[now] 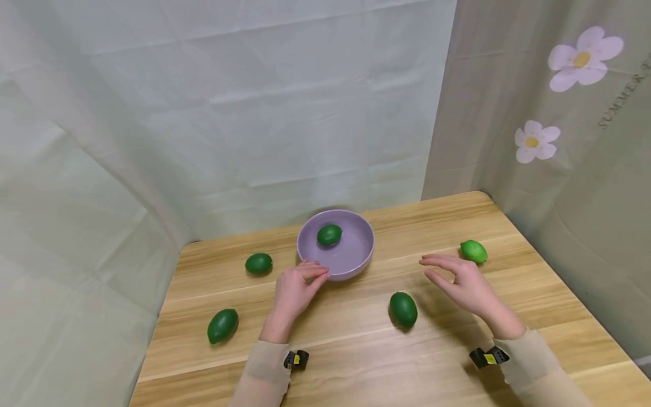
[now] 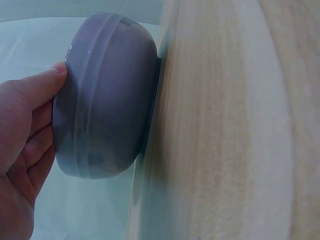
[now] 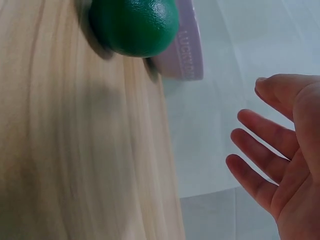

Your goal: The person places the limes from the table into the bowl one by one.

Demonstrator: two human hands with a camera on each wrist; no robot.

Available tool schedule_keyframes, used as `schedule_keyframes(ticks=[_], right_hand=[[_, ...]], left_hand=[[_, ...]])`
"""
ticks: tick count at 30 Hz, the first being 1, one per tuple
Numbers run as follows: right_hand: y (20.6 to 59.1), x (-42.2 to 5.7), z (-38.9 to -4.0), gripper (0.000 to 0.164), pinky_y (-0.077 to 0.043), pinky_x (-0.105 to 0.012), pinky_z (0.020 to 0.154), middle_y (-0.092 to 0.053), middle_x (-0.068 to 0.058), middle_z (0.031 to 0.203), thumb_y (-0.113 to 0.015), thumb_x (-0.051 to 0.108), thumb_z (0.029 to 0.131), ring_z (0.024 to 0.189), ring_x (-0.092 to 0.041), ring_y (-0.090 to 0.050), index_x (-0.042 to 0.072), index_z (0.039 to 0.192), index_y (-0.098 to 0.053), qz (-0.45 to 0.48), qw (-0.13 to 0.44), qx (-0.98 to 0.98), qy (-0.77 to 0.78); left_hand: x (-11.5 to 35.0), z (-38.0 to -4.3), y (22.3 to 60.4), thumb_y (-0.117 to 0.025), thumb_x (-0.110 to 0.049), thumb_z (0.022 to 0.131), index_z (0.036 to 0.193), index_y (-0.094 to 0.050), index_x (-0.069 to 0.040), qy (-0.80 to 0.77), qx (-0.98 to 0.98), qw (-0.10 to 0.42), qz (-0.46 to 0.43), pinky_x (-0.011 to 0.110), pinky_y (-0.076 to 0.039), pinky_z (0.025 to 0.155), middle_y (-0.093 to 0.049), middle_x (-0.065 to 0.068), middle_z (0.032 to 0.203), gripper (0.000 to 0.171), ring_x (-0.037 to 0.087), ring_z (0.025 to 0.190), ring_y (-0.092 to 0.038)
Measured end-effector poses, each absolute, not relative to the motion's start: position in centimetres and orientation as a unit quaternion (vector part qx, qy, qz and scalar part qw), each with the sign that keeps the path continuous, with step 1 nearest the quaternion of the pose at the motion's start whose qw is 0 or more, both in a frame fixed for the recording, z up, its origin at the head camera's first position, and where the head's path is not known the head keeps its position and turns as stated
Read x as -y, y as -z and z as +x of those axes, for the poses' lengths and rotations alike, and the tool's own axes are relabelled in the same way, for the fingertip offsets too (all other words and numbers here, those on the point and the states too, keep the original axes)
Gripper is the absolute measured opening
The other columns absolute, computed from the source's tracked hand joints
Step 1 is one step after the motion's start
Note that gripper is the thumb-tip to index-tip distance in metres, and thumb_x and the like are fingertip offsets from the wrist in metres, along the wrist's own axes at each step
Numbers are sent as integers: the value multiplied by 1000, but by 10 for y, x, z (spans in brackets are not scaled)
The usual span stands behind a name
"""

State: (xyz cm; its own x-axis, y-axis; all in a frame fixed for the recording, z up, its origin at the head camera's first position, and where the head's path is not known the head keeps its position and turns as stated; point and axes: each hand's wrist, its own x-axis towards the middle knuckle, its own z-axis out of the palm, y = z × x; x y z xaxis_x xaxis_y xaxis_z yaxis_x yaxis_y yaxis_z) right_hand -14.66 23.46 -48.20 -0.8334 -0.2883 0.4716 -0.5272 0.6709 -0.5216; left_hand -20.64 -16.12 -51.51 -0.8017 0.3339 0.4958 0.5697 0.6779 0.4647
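A purple bowl [image 1: 356,263] stands near the table's back edge, with one dark green lime [image 1: 329,235] inside it. My left hand [image 1: 297,291] pinches the bowl's near rim; in the left wrist view the thumb [image 2: 52,77] lies at the rim and the fingertips are hidden behind it. Above the right side of the table, my right hand [image 1: 465,285] hovers with fingers spread and nothing held. Just left of it lies another dark green lime [image 1: 403,310], and a brighter green lime [image 1: 473,251] lies beyond it.
Two more dark green limes, a farther lime [image 1: 259,264] and a nearer lime [image 1: 222,326], lie on the left of the wooden table [image 1: 346,367]. A pale curtain [image 1: 305,113] hangs behind the table, and a flowered curtain [image 1: 585,215] stands along the right side.
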Motion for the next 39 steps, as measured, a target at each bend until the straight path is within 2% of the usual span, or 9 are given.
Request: schedule_keyframes(ticks=[7,17,25,32,39], right_hand=[[485,-240,-139,29,-42,-7,97,-70,5,118,-77,14,89,111,-15,-66,16,118,-73,235,159,900,-331],[487,-243,-131,31,-40,-8,100,-70,5,120,-77,14,88,113,-18,-65,15,119,-72,271,141,901,-309],[490,-241,-124,36,-41,-10,101,-67,4,126,-78,24,89,115,-17,-64,24,123,-69,283,106,905,-300],[489,-233,-122,42,-47,-22,103,-64,0,132,-80,24,86,120,-20,-61,23,126,-68,304,87,903,-291],[492,-220,-121,47,-51,-41,102,-57,-2,141,-80,34,86,126,-24,-57,23,129,-66,341,63,895,-281]], left_hand=[[162,-207,515,-80,-32,86,100,-81,-24,313,897,184,-251,32,-46,107,-76,-7,101,16,12,106,-69],[162,-206,515,-79,-33,87,100,-81,-22,313,897,185,-252,34,-47,106,-76,-5,101,17,14,106,-69],[162,-206,514,-79,-31,87,100,-81,-22,314,897,181,-251,34,-46,107,-76,-5,101,16,14,106,-69],[162,-206,515,-79,-33,87,100,-81,-21,318,895,186,-252,35,-47,107,-76,-5,101,17,14,106,-69],[162,-206,515,-80,-32,86,100,-81,-22,320,892,191,-256,36,-47,106,-76,-3,101,17,14,105,-69]])
